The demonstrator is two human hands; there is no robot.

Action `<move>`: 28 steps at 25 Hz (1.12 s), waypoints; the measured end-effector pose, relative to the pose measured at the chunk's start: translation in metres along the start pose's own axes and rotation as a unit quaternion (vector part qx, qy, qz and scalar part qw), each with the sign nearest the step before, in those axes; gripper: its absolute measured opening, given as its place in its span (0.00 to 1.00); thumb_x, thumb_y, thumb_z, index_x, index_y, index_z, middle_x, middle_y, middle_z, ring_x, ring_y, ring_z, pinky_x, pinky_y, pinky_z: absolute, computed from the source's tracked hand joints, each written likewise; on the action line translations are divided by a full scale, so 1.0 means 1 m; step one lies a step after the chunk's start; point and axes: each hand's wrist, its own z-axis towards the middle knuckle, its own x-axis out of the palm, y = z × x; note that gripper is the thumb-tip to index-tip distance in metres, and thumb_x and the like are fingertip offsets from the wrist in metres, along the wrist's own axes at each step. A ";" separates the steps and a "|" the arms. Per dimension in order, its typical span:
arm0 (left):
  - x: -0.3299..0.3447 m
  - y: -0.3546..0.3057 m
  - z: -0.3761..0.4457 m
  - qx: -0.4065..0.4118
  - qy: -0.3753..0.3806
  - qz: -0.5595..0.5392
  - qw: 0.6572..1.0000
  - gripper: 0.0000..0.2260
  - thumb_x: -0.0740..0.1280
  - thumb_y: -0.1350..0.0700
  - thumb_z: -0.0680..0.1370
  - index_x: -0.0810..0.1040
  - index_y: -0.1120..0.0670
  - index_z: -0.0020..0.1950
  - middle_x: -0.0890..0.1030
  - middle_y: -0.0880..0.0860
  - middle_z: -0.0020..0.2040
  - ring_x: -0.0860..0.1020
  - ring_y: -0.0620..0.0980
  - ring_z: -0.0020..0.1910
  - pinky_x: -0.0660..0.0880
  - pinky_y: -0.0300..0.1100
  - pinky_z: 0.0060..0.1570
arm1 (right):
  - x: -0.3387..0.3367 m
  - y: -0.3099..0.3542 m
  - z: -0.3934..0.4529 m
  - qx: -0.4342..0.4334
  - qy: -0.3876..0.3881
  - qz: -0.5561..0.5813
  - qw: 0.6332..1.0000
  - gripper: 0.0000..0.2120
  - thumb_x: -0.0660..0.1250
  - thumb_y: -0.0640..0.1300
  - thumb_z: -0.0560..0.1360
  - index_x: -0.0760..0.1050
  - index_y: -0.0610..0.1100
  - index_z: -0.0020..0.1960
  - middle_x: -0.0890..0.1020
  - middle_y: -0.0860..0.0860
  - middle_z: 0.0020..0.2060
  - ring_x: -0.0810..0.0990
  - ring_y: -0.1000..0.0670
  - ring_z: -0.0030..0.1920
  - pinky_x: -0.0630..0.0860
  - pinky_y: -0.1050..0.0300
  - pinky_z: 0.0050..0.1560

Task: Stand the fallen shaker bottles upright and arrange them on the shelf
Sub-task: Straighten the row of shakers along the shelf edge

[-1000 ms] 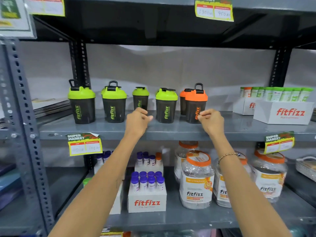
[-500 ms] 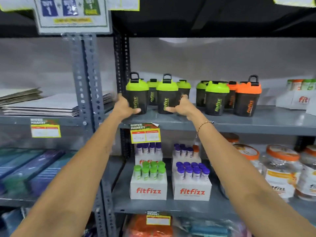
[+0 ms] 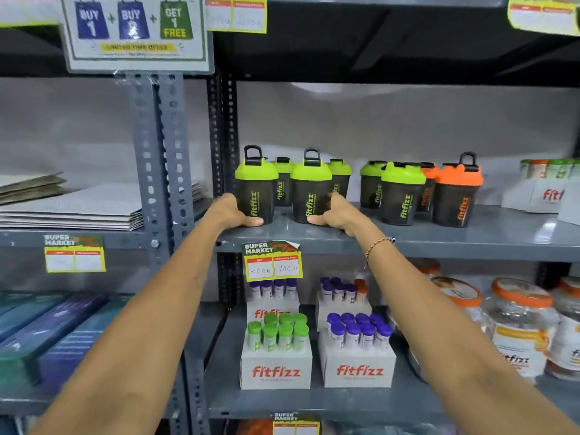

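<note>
The fingers [image 3: 251, 221] of the left hand [image 3: 230, 211] curled around the base of the leftmost green-lidded dark plastic shaker bottle [image 3: 255, 186], thumb in front, grasping it low; the fingers [image 3: 315, 219] of the right hand [image 3: 340, 215] cupped the base of the second green-lidded dark plastic shaker bottle [image 3: 309, 189] from its right side in the same way. Both bottles stood upright near the front edge of the grey metal shelf [image 3: 470, 243], close beside each other.

Going from the largest thing down, the shelf carried eight shakers in all, none visibly lying down: two more green-lidded ones [image 3: 340, 177] behind the held pair, a green pair [image 3: 398, 193] in the middle, and two orange-lidded shakers [image 3: 456, 193] to the right, apart from the white carton of tubes [image 3: 539, 193] at the far end.

The step in hand appeared to be aligning the front pair. To do it well, the person would likely slide both bottles along the shelf rather than lift them, keeping the pressure low on the bodies so the tall lids and carry loops did not tip them. The logos already faced forward, so twisting should be avoided. Even gaps with the middle pair would finish the row, and the back bottles should not be knocked.
</note>
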 end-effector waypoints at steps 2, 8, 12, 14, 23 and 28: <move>0.002 -0.004 0.003 -0.004 -0.001 -0.006 1.000 0.31 0.82 0.44 0.58 0.80 0.56 0.56 0.83 0.54 0.53 0.80 0.53 0.53 0.75 0.49 0.60 | -0.005 -0.006 0.006 0.006 -0.010 0.017 1.000 0.33 0.75 0.39 0.69 0.63 0.39 0.69 0.75 0.47 0.64 0.74 0.46 0.63 0.72 0.49 0.66; 0.030 -0.039 -0.001 0.016 -0.014 -0.035 0.999 0.22 0.80 0.50 0.65 0.82 0.59 0.54 0.83 0.54 0.51 0.79 0.52 0.53 0.74 0.43 0.54 | -0.040 -0.038 0.017 0.030 -0.075 0.066 0.994 0.25 0.74 0.34 0.68 0.69 0.39 0.61 0.80 0.42 0.58 0.78 0.44 0.60 0.73 0.47 0.65; 0.041 -0.038 -0.001 0.024 -0.025 -0.069 0.997 0.22 0.80 0.50 0.65 0.82 0.59 0.54 0.84 0.55 0.51 0.80 0.53 0.51 0.76 0.45 0.54 | -0.040 -0.042 0.018 0.016 -0.068 0.055 0.996 0.25 0.74 0.35 0.69 0.68 0.39 0.62 0.80 0.43 0.58 0.78 0.44 0.60 0.73 0.47 0.65; 0.042 -0.036 -0.001 0.035 -0.024 -0.066 0.997 0.22 0.79 0.50 0.66 0.82 0.59 0.55 0.84 0.56 0.52 0.80 0.53 0.51 0.76 0.46 0.55 | -0.041 -0.042 0.018 0.013 -0.064 0.059 0.996 0.25 0.74 0.34 0.69 0.68 0.39 0.63 0.79 0.42 0.59 0.78 0.44 0.60 0.73 0.47 0.65; 0.043 -0.037 -0.004 0.058 -0.006 -0.060 0.997 0.21 0.75 0.51 0.71 0.78 0.59 0.60 0.81 0.56 0.57 0.78 0.54 0.56 0.72 0.43 0.55 | -0.040 -0.042 0.014 0.008 -0.059 0.063 0.996 0.23 0.71 0.32 0.71 0.69 0.38 0.63 0.79 0.42 0.59 0.77 0.44 0.61 0.73 0.47 0.66; 0.043 -0.037 -0.004 0.060 -0.008 -0.057 0.997 0.21 0.75 0.49 0.71 0.79 0.58 0.59 0.81 0.55 0.58 0.78 0.54 0.57 0.73 0.45 0.57 | -0.039 -0.041 0.014 0.003 -0.063 0.065 0.996 0.23 0.71 0.32 0.71 0.69 0.37 0.64 0.79 0.42 0.60 0.77 0.44 0.61 0.73 0.47 0.66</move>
